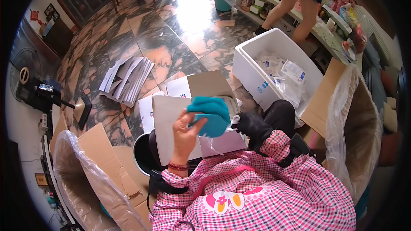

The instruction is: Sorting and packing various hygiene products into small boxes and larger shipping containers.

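Note:
My left hand (185,134), bare with a red bead bracelet at the wrist, pinches a small stack of folded teal cloth pieces (212,117) between thumb and fingers. The stack is held above an open white and brown carton (171,124) at my lap, with a thin pale strip hanging below it. My right hand (253,129), in a black glove, is closed just right of the teal cloths, apart from them. A small whitish bit shows at its fingertips; I cannot make out whether it is something held.
A white foam box (252,70) with clear packets (294,72) stands at the right. Flat folded cartons (128,79) lie on the floor at left. Plastic-lined cardboard boxes flank me, left (81,179) and right (353,132). A person's legs (286,6) are beside a shelf behind.

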The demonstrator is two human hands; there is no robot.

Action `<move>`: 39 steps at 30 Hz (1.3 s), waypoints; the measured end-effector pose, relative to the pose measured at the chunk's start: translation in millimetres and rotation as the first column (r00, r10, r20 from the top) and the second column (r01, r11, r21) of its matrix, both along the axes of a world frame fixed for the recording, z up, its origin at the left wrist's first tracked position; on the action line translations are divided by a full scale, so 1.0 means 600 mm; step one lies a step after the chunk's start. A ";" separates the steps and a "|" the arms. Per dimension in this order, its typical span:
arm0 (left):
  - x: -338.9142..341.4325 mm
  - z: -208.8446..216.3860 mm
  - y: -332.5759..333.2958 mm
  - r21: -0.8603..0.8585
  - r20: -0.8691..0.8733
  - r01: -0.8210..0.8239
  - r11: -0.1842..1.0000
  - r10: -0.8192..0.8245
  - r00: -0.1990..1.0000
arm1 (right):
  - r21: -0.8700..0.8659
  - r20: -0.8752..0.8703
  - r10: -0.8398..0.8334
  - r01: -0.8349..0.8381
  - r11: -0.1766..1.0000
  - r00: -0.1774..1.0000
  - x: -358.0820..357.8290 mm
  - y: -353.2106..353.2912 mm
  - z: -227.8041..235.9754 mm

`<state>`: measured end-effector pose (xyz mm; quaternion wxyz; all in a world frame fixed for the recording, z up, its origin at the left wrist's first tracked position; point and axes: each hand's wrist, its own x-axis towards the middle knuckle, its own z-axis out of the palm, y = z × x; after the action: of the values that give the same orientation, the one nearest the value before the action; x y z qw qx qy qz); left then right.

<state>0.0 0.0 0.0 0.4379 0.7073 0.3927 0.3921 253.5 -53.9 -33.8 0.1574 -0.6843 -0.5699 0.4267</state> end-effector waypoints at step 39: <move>0.045 0.014 -0.024 -0.481 0.559 0.515 0.709 -0.205 0.803 | -0.295 -0.860 -0.220 -0.098 0.950 0.461 -0.030 -0.014 0.009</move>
<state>27.2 -14.3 8.2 0.7931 0.4748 0.2297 0.3046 235.4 -62.4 -28.4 0.3380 -0.3992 -0.3075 0.7948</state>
